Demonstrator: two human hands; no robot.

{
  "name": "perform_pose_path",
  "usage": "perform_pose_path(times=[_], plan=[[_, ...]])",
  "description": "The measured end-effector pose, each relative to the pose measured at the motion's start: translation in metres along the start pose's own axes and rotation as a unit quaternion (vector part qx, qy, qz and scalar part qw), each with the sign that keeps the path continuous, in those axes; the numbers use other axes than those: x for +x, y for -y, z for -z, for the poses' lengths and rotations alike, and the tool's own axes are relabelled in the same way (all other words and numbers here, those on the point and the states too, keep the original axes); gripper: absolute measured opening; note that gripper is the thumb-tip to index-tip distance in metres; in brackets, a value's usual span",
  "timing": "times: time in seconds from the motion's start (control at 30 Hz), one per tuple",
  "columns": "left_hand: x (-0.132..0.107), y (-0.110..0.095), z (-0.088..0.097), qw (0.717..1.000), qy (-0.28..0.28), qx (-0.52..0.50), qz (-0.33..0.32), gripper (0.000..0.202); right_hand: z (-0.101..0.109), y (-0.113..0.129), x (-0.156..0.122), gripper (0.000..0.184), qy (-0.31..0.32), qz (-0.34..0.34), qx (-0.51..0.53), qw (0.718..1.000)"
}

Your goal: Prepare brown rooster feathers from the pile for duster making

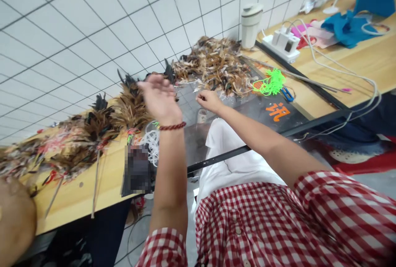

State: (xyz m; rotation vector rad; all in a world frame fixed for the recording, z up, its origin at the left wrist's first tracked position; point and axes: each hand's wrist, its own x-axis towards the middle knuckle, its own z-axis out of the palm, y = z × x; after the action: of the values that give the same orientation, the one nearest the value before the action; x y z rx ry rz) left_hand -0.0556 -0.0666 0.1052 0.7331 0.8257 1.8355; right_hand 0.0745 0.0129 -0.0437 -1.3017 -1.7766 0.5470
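Observation:
My left hand (160,97) is raised above the glass-topped table (192,139), palm turned up, fingers spread and slightly blurred, holding nothing. Behind it stand brown and black feather bundles (128,104). My right hand (209,101) is closed, thumb and fingers pinched together over the glass; anything between the fingertips is too small to make out. Just beyond it lies a large heap of loose brown feathers (216,63). To its right are a tangle of bright green string (272,81) and small blue thread snips (287,94).
White plastic cord (152,145) lies by my left forearm. Feather bundles on sticks (95,182) cover the wooden table to the left. A white tumbler (251,26), a power strip (281,44) with cables, thin rods (297,73) and blue cloth (346,30) are on the right.

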Motion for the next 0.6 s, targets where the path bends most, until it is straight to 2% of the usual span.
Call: perform_pose_path(times=[0.03,0.1,0.17,0.23,0.3,0.4,0.5,0.6], plan=[[0.014,0.021,-0.002,0.997,-0.033,0.029,0.062,0.051,0.0,0.002,-0.002,0.015,0.009,0.006,-0.019,1.0],[0.036,0.063,0.002,0.984,-0.095,0.08,0.131,0.038,0.002,0.005,-0.004,0.017,0.029,0.014,-0.057,0.998],[0.047,0.097,0.013,0.974,-0.111,0.136,0.14,0.027,0.006,0.007,-0.004,0.022,0.049,0.014,-0.106,0.993],[0.05,0.121,0.026,0.967,-0.112,0.185,0.133,0.019,0.013,0.01,0.002,0.027,0.073,0.014,-0.18,0.981],[0.048,0.133,0.037,0.965,-0.103,0.213,0.115,0.015,0.022,0.012,0.013,0.033,0.099,0.014,-0.265,0.959],[0.046,0.14,0.046,0.966,-0.069,0.234,0.085,0.011,0.032,0.012,0.036,0.04,0.127,0.007,-0.36,0.924],[0.047,0.144,0.048,0.964,-0.052,0.246,0.085,0.011,0.032,0.008,0.056,0.044,0.155,0.041,-0.39,0.907],[0.049,0.15,0.05,0.964,-0.05,0.243,0.091,0.011,0.027,0.003,0.066,0.039,0.174,0.073,-0.391,0.901]])
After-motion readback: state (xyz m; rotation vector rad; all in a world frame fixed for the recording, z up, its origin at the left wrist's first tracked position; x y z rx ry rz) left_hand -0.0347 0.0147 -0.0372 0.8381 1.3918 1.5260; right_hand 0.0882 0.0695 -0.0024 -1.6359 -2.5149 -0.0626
